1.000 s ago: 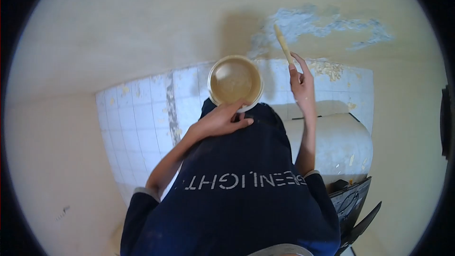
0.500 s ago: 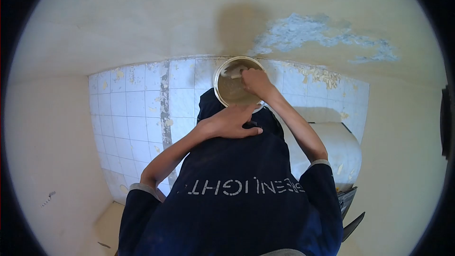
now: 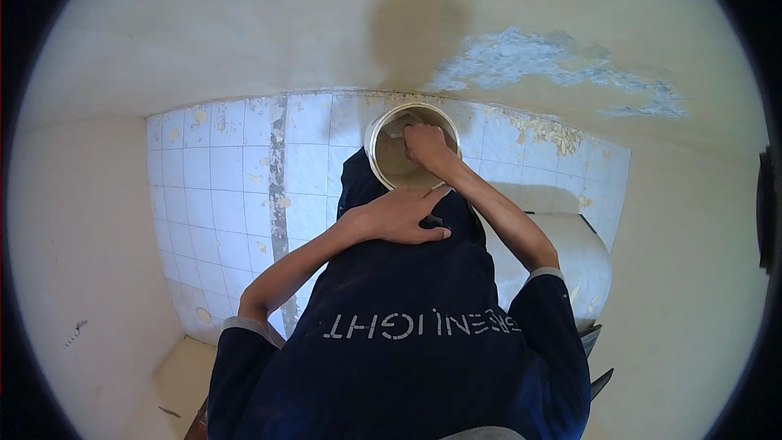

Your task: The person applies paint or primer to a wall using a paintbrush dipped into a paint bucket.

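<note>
Left hand (image 3: 397, 216) sat against the bucket (image 3: 371, 151) at its near rim, likely steadying it; couldn't tell if gripping. Just beyond, right hand (image 3: 428, 147) clenched a mostly hidden tool (image 3: 397, 126) inside.

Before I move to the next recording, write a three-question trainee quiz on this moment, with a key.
1. True or false: the person's right hand reaches inside the bucket.
2. Where is the left hand?
A) Raised above the person's head
B) By the bucket's rim, on the side nearest the person's body
C) Hidden behind the person's back
3. Fill in: the pale blue patch lies in the upper ____ part of the picture.

Key: 1 true; 2 B; 3 right.
</note>
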A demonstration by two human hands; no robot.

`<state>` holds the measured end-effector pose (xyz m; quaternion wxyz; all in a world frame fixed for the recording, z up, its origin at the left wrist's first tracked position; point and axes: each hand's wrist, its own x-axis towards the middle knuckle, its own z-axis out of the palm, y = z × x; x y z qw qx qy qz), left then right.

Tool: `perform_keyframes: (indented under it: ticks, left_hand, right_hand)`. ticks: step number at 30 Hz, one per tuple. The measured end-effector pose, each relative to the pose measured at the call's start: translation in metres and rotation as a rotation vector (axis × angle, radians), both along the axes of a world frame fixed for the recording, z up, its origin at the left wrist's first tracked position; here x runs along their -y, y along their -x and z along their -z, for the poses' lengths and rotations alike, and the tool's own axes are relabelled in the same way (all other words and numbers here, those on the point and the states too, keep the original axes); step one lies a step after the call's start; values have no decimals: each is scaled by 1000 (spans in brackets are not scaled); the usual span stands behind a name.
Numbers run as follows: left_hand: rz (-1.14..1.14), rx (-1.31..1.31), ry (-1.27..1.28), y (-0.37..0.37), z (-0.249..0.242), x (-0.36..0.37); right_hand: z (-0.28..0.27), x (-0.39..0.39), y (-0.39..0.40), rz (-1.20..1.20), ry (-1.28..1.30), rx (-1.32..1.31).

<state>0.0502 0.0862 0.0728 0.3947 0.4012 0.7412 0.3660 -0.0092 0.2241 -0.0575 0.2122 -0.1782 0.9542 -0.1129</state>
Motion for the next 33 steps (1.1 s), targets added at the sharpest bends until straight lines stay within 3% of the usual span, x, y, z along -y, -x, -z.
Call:
perform_keyframes:
  ticks: [4,16,22,24,27,33]
  left_hand:
    - [10,-50,-3,1,1,-1]
    - [31,-1,93,6,2,1]
    - [25,32,64,7,0,0]
    - [32,4,37,7,1,-1]
    - [23,-31,12,3,5,-1]
    - [35,-29,76,5,4,-1]
  right_hand:
    - [2,2,-2,72,-57,22]
    - [-32,-29,-9,148,151,79]
    - [-19,-22,-3,45,106,123]
    - [-16,-21,-1,-95,57,15]
    - [-6,-15,0,-96,15,-119]
    - [9,-13,3,-110,30,-137]
